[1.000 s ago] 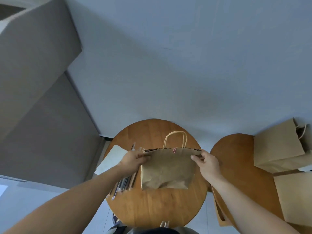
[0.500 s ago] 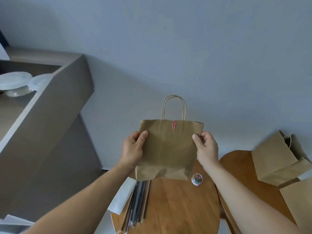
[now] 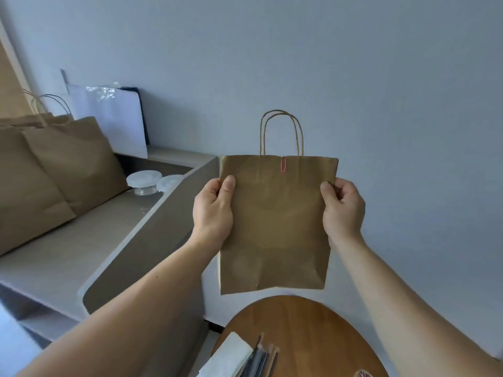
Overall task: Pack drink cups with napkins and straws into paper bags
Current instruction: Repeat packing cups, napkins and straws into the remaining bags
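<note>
A brown paper bag (image 3: 276, 227) with twisted handles hangs upright in the air in front of the wall, its top edge held together by a red paper clip (image 3: 283, 164). My left hand (image 3: 213, 210) grips its left edge, thumb on the front. My right hand (image 3: 342, 208) grips the right edge the same way. Below, on a round wooden table (image 3: 307, 338), lie white napkins (image 3: 228, 357) and a bundle of dark straws (image 3: 261, 360). Clear cup lids (image 3: 144, 180) sit on the grey counter to the left.
Several brown paper bags (image 3: 62, 161) lean on the grey counter (image 3: 54, 257) at the left, with a white board (image 3: 109, 118) behind them. A small tub of coloured clips (image 3: 363, 373) peeks in at the table's bottom edge. The wall stands close behind the held bag.
Both hands have lifted the clipped bag off the table and raised it upright. The view has swung left and up, bringing the counter with its bags into sight.
</note>
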A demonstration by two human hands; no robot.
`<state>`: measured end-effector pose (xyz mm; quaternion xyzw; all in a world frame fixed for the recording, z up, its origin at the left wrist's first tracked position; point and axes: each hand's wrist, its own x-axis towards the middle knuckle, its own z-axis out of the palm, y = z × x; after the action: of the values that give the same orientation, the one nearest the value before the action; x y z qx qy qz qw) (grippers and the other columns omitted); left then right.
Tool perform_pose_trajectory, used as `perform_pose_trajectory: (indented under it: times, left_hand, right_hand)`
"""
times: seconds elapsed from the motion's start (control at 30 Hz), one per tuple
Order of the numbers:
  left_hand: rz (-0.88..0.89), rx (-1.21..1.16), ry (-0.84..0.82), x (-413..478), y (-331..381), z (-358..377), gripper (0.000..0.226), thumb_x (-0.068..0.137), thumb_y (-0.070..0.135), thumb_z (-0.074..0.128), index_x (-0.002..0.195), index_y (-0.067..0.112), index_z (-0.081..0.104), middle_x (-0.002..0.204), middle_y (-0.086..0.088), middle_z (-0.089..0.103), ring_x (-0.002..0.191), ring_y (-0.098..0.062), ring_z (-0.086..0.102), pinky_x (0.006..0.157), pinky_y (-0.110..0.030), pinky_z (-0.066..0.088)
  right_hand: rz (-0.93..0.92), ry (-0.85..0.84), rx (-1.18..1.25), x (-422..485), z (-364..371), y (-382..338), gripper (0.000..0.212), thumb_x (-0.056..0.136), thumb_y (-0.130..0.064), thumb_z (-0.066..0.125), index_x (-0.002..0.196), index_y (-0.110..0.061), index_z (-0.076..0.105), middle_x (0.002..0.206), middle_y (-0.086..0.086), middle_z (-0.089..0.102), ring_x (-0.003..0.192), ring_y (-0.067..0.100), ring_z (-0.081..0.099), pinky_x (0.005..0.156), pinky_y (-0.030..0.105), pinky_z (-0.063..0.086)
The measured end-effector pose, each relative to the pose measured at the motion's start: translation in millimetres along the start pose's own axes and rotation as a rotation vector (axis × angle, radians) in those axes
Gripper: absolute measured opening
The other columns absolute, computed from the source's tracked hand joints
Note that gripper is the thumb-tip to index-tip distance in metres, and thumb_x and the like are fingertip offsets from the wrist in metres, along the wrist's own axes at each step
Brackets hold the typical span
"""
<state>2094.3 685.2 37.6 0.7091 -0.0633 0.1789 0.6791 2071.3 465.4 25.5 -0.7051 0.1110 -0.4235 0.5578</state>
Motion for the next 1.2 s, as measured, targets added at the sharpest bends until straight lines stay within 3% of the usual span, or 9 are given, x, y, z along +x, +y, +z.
perform_pose_trajectory:
  times: [0.23,0.43,0.57,0.63,0.8,0.93,1.03,1.1,1.2]
  left_hand:
    - [0.185,-0.013,0.189,27,78,-65,0.048,0.095,0.048,0.056,0.091,0.0,0.06,0.075,-0.002,0.053,0.067,-0.013,0.048,0.066,-0.033,0.042]
    - [0.249,0.024,0.35,45,119,-126,0.043,0.096,0.041,0.058,0.057,0.022,0.051,0.053,0.015,0.041,0.055,-0.01,0.036,0.056,-0.029,0.033]
    - [0.294,0.008,0.417,61,124,-173,0.044,0.093,0.043,0.059,0.084,0.0,0.06,0.075,-0.005,0.054,0.07,-0.018,0.047,0.066,-0.036,0.042]
    - [0.292,0.02,0.46,72,123,-197,0.045,0.092,0.044,0.059,0.087,-0.001,0.062,0.08,-0.007,0.057,0.073,-0.019,0.05,0.069,-0.038,0.045]
    - [0.294,0.031,0.534,108,107,-262,0.028,0.095,0.038,0.059,0.075,0.021,0.069,0.078,0.0,0.066,0.073,-0.017,0.058,0.069,-0.037,0.052]
    - [0.287,0.084,0.583,139,72,-314,0.034,0.096,0.039,0.059,0.08,0.01,0.068,0.072,0.002,0.06,0.067,-0.013,0.053,0.062,-0.031,0.045]
    - [0.262,0.132,0.61,158,33,-346,0.034,0.096,0.041,0.057,0.078,0.013,0.066,0.069,0.006,0.058,0.061,-0.007,0.05,0.056,-0.022,0.044]
    - [0.251,0.204,0.614,168,7,-362,0.041,0.098,0.038,0.055,0.067,0.012,0.056,0.058,0.015,0.049,0.053,-0.002,0.041,0.05,-0.017,0.035]
    - [0.226,0.305,0.617,177,-30,-375,0.049,0.1,0.033,0.055,0.058,0.018,0.034,0.048,0.012,0.035,0.047,-0.005,0.032,0.046,-0.019,0.029]
  right_hand:
    - [-0.061,-0.123,0.251,17,60,-93,0.005,0.095,-0.027,0.061,0.096,-0.032,0.062,0.092,-0.019,0.066,0.082,-0.007,0.062,0.075,0.015,0.049]
    - [-0.097,-0.258,0.387,13,124,-152,0.008,0.093,-0.024,0.062,0.101,-0.025,0.065,0.097,-0.013,0.068,0.088,0.001,0.065,0.081,0.021,0.052]
    - [-0.082,-0.349,0.451,2,177,-175,0.012,0.094,-0.023,0.062,0.105,-0.022,0.065,0.099,-0.011,0.067,0.092,0.006,0.065,0.085,0.025,0.053]
    - [-0.076,-0.395,0.475,-6,206,-185,0.009,0.094,-0.022,0.062,0.103,-0.023,0.064,0.095,-0.013,0.066,0.087,0.002,0.063,0.08,0.022,0.051]
    - [-0.067,-0.521,0.442,-24,286,-203,0.005,0.094,-0.02,0.062,0.097,-0.023,0.063,0.095,-0.007,0.067,0.089,0.011,0.065,0.084,0.032,0.055]
    - [-0.034,-0.635,0.374,-40,356,-197,0.01,0.092,-0.017,0.064,0.087,-0.025,0.065,0.096,-0.002,0.071,0.09,0.017,0.068,0.088,0.039,0.056]
    - [-0.003,-0.747,0.301,-51,406,-177,0.005,0.093,-0.015,0.063,0.092,-0.019,0.066,0.094,0.0,0.071,0.081,0.013,0.068,0.076,0.034,0.058]
    - [0.011,-0.801,0.243,-58,438,-161,0.005,0.095,-0.017,0.062,0.091,-0.021,0.063,0.093,-0.004,0.069,0.075,0.007,0.065,0.065,0.026,0.052]
    - [0.035,-0.847,0.148,-65,480,-135,0.007,0.096,-0.018,0.06,0.09,-0.022,0.062,0.096,-0.004,0.068,0.08,0.011,0.063,0.066,0.025,0.047]
